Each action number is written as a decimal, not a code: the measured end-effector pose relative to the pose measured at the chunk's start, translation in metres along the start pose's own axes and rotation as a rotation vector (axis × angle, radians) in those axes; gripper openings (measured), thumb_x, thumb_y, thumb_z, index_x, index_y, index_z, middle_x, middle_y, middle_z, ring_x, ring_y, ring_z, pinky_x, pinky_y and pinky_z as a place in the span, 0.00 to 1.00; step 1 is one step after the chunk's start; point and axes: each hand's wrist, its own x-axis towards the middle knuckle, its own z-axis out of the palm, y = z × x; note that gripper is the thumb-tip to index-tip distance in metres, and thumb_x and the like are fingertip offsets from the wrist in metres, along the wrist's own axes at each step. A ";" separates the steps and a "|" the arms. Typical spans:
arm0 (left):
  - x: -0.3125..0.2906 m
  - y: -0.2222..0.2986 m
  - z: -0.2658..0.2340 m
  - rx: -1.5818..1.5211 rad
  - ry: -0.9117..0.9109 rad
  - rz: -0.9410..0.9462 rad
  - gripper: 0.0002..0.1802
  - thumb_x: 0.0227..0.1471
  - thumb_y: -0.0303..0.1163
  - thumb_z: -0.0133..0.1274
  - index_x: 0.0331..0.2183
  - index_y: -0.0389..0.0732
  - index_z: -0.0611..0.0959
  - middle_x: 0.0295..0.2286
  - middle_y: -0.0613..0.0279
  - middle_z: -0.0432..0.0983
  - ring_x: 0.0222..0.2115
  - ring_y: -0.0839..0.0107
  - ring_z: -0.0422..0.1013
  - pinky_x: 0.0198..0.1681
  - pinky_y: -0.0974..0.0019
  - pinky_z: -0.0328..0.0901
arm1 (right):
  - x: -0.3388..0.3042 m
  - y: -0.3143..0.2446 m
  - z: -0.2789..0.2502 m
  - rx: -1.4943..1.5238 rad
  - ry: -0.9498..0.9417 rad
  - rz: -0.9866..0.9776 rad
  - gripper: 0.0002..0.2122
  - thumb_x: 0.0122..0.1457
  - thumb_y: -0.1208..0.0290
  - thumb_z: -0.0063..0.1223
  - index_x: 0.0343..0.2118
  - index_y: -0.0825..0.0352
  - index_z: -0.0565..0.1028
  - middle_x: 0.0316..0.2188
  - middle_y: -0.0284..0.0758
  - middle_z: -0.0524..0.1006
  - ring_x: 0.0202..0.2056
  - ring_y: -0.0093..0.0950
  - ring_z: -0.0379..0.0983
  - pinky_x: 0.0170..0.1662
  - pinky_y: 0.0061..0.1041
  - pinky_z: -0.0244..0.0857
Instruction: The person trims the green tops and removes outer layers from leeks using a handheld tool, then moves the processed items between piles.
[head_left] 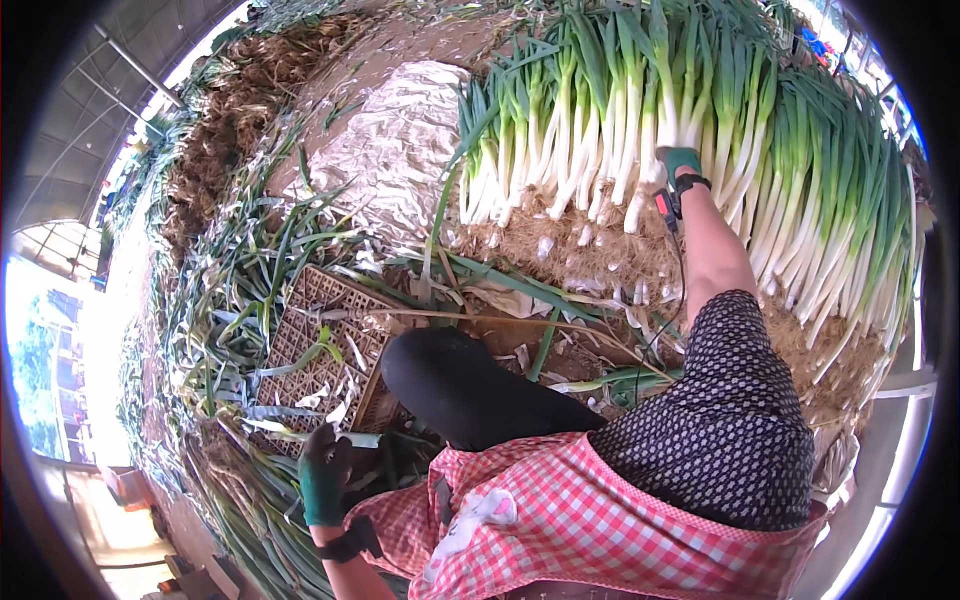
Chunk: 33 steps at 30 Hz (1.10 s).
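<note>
My right hand (pixel 677 163), in a green glove with a dark wristband, reaches into a wide row of leeks (pixel 620 110) with green tops and white stalks. Its fingers are closed around a white leek stalk, though the stalks partly hide the grip. A small black and red device (pixel 666 208) with a cable sits at that wrist. At the lower left my left hand (pixel 325 472), also green-gloved, is held open and nothing shows in it. It is near the front edge of a brown plastic crate (pixel 300 340) strewn with leaf scraps.
More leeks (pixel 830 200) lie along the right, roots toward me. Cut green leaves (pixel 230 300) are heaped at the left, with longer leaves (pixel 240 500) below. Behind the crate lies a crumpled white sheet (pixel 385 150). My dark-clad knee (pixel 450 385) is beside the crate.
</note>
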 end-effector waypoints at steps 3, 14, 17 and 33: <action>0.001 -0.021 0.008 -0.040 0.022 -0.038 0.20 0.55 0.32 0.61 0.49 0.34 0.82 0.38 0.51 0.83 0.38 0.61 0.81 0.43 0.60 0.73 | -0.003 -0.046 -0.009 -0.148 -0.075 -0.170 0.29 0.54 0.54 0.61 0.51 0.74 0.77 0.50 0.49 0.79 0.47 0.45 0.76 0.54 0.43 0.68; -0.006 -0.002 0.038 -0.011 -0.115 -0.027 0.13 0.56 0.30 0.60 0.42 0.35 0.84 0.33 0.53 0.85 0.35 0.64 0.82 0.39 0.62 0.74 | -0.019 -0.028 -0.032 -0.532 0.224 -0.218 0.51 0.50 0.45 0.67 0.71 0.70 0.53 0.66 0.53 0.65 0.66 0.47 0.64 0.66 0.39 0.61; 0.013 -0.005 0.056 0.012 -0.135 0.001 0.11 0.55 0.30 0.59 0.40 0.35 0.85 0.32 0.53 0.85 0.34 0.63 0.82 0.38 0.61 0.74 | 0.028 -0.015 -0.065 -0.359 0.430 -0.252 0.52 0.49 0.46 0.68 0.71 0.67 0.52 0.67 0.50 0.63 0.68 0.46 0.61 0.69 0.40 0.58; 0.058 -0.005 0.110 0.129 -0.335 -0.041 0.21 0.54 0.36 0.62 0.47 0.34 0.83 0.34 0.48 0.85 0.37 0.56 0.83 0.42 0.58 0.75 | -0.005 -0.073 0.064 -0.464 0.319 -0.233 0.50 0.54 0.51 0.60 0.72 0.67 0.43 0.68 0.53 0.57 0.68 0.51 0.57 0.68 0.47 0.56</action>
